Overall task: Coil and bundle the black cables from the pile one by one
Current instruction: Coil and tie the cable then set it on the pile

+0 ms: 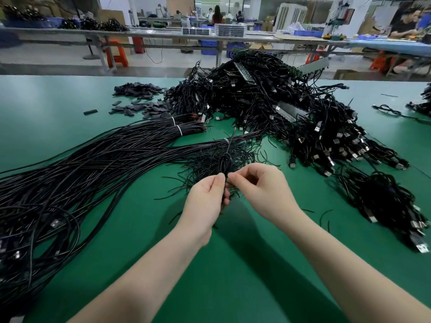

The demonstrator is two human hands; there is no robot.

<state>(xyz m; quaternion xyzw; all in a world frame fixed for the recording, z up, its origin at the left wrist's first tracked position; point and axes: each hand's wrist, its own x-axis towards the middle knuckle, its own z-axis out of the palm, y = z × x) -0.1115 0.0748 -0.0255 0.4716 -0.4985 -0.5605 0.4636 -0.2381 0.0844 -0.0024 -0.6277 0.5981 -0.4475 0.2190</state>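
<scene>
Green table (70,94) — wide, covered in black wire. Long cables (77,173) fanned across left side, tied with white bands near far ends. Heaped pile (268,101) of cables with USB plugs at centre back, spilling right. Scatter of short black ties (210,159) just beyond hands. Coiled cable (225,162) raised above table — small loop on top. Left hand (205,201) gripping its gathered strands. Right hand (258,190) pinching at same spot, fingers curled.
</scene>
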